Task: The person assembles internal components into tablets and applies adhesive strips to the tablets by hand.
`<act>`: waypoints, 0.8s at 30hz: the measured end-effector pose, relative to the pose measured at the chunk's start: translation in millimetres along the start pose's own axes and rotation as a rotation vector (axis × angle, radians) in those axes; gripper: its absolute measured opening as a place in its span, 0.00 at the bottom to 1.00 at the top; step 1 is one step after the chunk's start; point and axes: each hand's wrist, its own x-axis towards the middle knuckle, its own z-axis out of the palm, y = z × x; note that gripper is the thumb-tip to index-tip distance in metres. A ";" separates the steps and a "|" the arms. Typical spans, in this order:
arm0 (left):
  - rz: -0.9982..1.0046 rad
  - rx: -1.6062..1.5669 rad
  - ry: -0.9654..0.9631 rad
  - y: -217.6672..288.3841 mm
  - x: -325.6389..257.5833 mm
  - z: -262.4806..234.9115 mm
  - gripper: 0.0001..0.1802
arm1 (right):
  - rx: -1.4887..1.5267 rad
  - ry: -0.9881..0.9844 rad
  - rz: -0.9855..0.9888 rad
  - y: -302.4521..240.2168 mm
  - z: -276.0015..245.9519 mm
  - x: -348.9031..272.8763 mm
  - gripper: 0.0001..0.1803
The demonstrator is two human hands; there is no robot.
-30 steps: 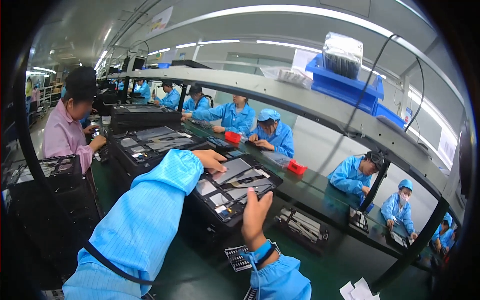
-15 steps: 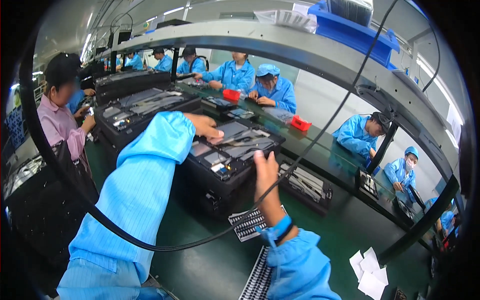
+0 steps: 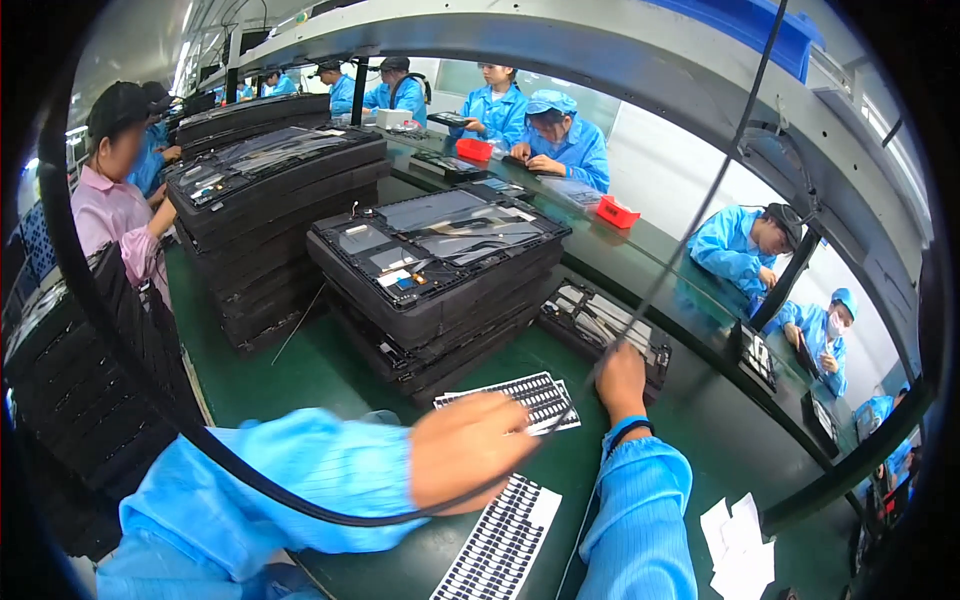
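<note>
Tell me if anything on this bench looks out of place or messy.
Nothing looks damaged or spilled. The white paper slips lie loosely fanned at the green bench's right end, and a black cable hangs across the view. The tray stacks sit fairly square.

Two white sticker sheets (image 3: 520,400) (image 3: 498,540), possibly labels, on green table (image 3: 320,370)

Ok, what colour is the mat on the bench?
Dark green; the mat shows best in the head view, under the stacked black trays.

Stacked black trays (image 3: 440,290) block twelve o'clock; bare green mat (image 3: 300,370) at ten o'clock gives passage; sticker sheets (image 3: 515,400) crowd centre.
</note>
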 end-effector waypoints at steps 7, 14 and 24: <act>-0.338 -0.087 0.034 -109.2 102.4 127.7 0.10 | -0.038 -0.035 0.030 17.3 -22.9 -25.9 0.13; -0.770 -0.185 -0.348 -171.1 119.7 187.1 0.38 | 0.096 0.034 0.818 96.3 -45.4 -66.6 0.24; -0.566 -0.678 0.263 -121.9 114.2 142.5 0.37 | 1.247 0.453 1.034 88.9 -104.7 -66.7 0.16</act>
